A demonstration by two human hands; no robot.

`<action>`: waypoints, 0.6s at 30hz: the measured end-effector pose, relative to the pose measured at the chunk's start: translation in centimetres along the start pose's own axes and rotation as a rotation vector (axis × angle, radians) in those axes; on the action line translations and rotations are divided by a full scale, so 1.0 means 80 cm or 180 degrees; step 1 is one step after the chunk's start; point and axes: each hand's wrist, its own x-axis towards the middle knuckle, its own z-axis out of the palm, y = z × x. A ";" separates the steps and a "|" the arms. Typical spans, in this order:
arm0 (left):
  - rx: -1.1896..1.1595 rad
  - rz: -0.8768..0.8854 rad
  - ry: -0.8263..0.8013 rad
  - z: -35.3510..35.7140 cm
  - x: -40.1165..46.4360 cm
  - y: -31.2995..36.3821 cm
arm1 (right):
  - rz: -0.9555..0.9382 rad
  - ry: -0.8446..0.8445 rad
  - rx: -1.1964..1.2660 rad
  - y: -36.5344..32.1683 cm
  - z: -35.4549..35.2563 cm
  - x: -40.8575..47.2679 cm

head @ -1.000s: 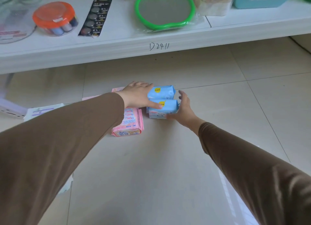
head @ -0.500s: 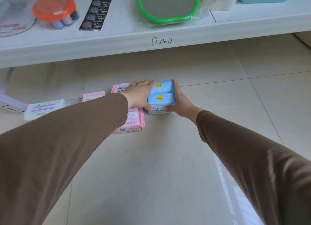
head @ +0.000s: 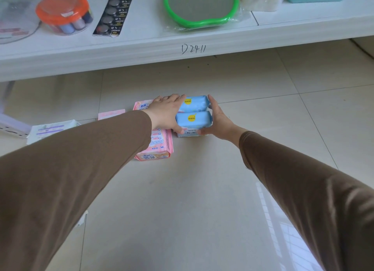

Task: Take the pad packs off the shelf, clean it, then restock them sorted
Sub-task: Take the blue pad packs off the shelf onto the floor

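On the white shelf [head: 141, 48], at the left, a clear round tub with an orange lid [head: 63, 12] was seen to contain spools of thread, beside a black card of coin cells [head: 112, 12] on which "CR2032" could be read; a green-rimmed mirror [head: 200, 6] in clear wrap, a pale bagged item and a teal box, both cut off by the upper edge, lay further right. "D2411" was handwritten on the shelf's front edge. On the tiled floor [head: 202, 189] below, a white pad pack with purple stripes [head: 51, 129] and a thin pink pack [head: 111, 114] were partly hidden by the brown left sleeve, their print too small to be read. A pink pad pack [head: 159, 147] was largely covered by the left hand [head: 167, 112], whose straight fingers were pressed against the left side of two blue pad packs [head: 194, 117], each bearing a yellow round label with illegible characters. These packs lay side by side on the floor, just right of the pink pack. The right hand [head: 219, 122] was cupped around their right side, with the thumb curled under the near edge.
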 end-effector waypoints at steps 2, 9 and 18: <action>-0.0028 -0.0006 0.0014 -0.001 -0.001 0.000 | 0.0026 0.0004 -0.0044 -0.001 0.000 0.000; -0.0052 -0.0030 0.0044 0.001 -0.005 0.003 | 0.0011 0.0069 -0.0215 -0.001 -0.001 -0.003; -0.0056 -0.0030 0.0077 0.000 -0.009 0.005 | -0.0015 0.0206 -0.0609 -0.011 0.003 -0.007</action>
